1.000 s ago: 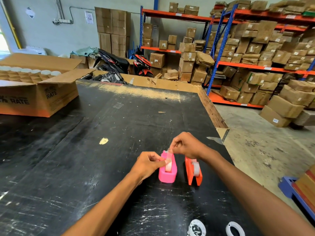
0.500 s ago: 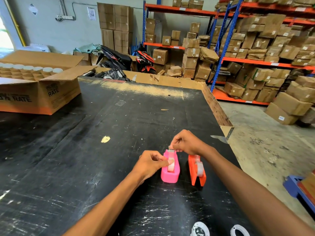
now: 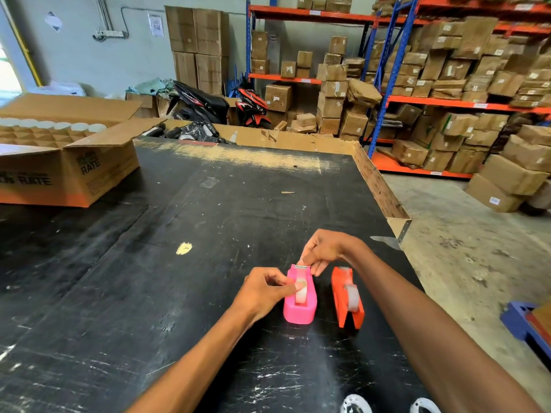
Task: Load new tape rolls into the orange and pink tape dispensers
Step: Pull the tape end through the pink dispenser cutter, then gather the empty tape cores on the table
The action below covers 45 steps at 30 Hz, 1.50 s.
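A pink tape dispenser [image 3: 301,310] stands on the black table [image 3: 149,278] with a clear tape roll [image 3: 301,295] seated in its slot. My left hand [image 3: 262,292] grips the dispenser's left side, its thumb resting on the roll. My right hand [image 3: 326,250] pinches the tape's free end at the metal cutter [image 3: 301,267] on the dispenser's far tip. Just to the right stands an orange tape dispenser [image 3: 346,299], a clear tape roll [image 3: 352,297] sitting in it, untouched.
An open cardboard box [image 3: 74,171] with a divider grid and white roll tops sits at the far left. Two white round objects [image 3: 356,403] lie at the table's near edge. The table's right edge [image 3: 396,216] drops to a concrete floor; shelves of boxes stand beyond.
My right hand has drawn the tape end forward from above the roll to the pink dispenser's cutter. The left hand stays on the dispenser. The orange dispenser has not moved.
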Available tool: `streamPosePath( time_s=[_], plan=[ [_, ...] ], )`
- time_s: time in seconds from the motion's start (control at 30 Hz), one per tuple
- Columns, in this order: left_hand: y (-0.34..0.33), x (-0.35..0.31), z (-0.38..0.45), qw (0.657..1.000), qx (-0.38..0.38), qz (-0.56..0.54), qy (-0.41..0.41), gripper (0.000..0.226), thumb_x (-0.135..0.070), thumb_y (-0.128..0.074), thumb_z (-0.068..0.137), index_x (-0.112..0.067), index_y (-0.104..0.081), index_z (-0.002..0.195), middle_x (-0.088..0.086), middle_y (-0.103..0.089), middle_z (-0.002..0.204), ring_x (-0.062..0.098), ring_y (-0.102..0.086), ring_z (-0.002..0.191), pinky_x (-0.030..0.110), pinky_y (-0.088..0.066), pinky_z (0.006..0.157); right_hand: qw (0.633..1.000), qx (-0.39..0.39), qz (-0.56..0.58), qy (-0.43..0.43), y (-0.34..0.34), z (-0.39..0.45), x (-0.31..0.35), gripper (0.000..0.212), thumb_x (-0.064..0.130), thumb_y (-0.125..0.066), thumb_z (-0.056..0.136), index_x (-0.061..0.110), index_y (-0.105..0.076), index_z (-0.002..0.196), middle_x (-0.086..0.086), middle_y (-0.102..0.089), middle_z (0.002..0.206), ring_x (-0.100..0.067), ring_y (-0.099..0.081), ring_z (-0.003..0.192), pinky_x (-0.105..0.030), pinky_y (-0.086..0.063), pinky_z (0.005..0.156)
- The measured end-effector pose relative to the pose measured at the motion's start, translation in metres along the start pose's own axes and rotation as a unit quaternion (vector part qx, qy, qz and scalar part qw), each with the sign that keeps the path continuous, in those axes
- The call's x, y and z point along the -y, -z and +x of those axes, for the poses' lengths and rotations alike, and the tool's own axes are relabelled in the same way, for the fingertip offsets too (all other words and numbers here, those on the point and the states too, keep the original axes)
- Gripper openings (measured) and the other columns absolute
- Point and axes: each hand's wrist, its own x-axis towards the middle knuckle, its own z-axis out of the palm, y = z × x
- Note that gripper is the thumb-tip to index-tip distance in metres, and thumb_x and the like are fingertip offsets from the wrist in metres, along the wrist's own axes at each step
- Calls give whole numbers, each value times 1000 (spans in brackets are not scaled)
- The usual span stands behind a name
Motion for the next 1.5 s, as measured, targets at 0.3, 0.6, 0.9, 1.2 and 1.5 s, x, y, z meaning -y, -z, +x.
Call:
streamPosePath(
  time_s=[0.3,0.6,0.9,1.2,1.5],
  plan=[
    [-2,0,-3,1000,-19,2,3,18,-29,-80,72,-15,-72,65,-1,-70,68,2,-54,57,16,-39,56,1000,-14,-8,-17,-4,0,2,13,-2,-63,85,-8,-68,95,-2,-67,48,-8,-65,43,-20,-58,50],
    [3,-13,-5,999,0,6,49,32,-43,-68,80,-11,-72,78,5,-68,81,14,-61,78,25,-50,63,991,-119,-55,32,-9,-14,-1,18,11,-57,89,3,-72,96,-5,-63,63,-6,-56,39,-18,-47,40],
    [-1,-41,-37,977,-123,141,-106,16,-25,-70,80,-10,-72,73,-4,-65,68,6,-53,60,9,-41,54,952,-210,-187,120,-5,-102,-21,23,19,-60,89,9,-70,71,-4,-65,66,-4,-54,53,-12,-41,52],
    [-53,-51,-82,938,175,251,-163,32,-37,-75,76,-11,-70,92,-2,-60,76,2,-51,63,26,-49,70,965,-105,-241,6,-35,-213,-69,22,28,-64,88,12,-73,98,-1,-66,65,-2,-60,53,-8,-46,61],
    [-64,-36,-112,810,315,436,-236,50,-47,-73,74,-22,-67,116,4,-60,102,17,-53,86,36,-51,79,949,-111,-288,-56,-90,-244,-102,41,37,-75,75,22,-64,111,-5,-60,94,-22,-53,84,-35,-47,71]
  ],
)
